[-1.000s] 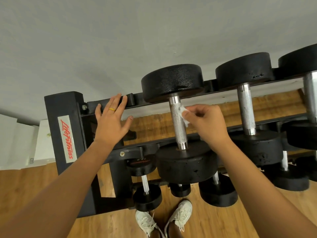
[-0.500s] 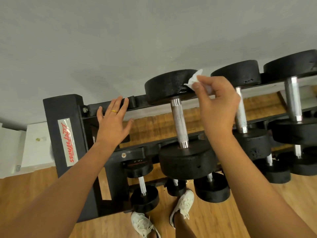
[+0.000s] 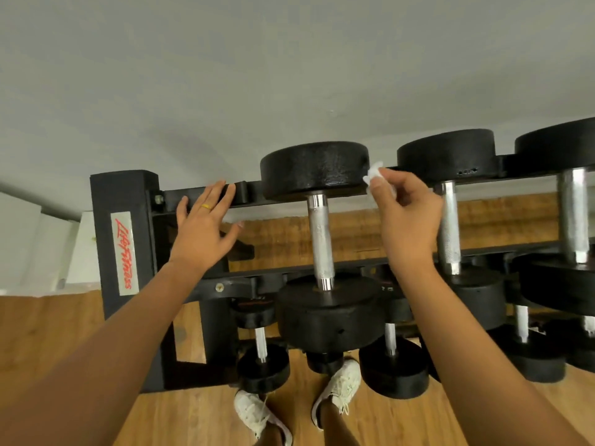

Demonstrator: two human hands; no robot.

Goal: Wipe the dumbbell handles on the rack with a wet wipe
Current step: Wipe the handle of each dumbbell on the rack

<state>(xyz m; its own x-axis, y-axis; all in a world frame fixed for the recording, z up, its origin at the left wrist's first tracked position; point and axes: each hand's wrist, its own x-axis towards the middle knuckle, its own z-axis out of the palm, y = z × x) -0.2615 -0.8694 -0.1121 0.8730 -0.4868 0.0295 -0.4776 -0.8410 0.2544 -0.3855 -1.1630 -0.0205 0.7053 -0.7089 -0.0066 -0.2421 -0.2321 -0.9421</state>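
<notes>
A black rack [image 3: 122,239] carries several black dumbbells on two tiers. The leftmost top dumbbell has a knurled silver handle [image 3: 320,239] between its far head [image 3: 314,169] and near head [image 3: 328,312]. My right hand [image 3: 409,220] pinches a small crumpled white wipe [image 3: 373,175] at the right edge of the far head, away from the handle. My left hand [image 3: 203,226] rests with straight fingers on the rack's back rail [image 3: 190,196]. A second silver handle [image 3: 449,226] shows just right of my right hand, a third [image 3: 574,217] farther right.
Smaller dumbbells [image 3: 262,365] sit on the lower tier. My white shoes [image 3: 338,391] stand on the wooden floor [image 3: 48,333] right in front of the rack. A grey wall [image 3: 257,75] runs behind the rack. White skirting [image 3: 38,252] is at the left.
My right hand lifted the wipe off the first dumbbell's handle and moved it up and right, to the far head's right edge. My left hand stayed on the rail.
</notes>
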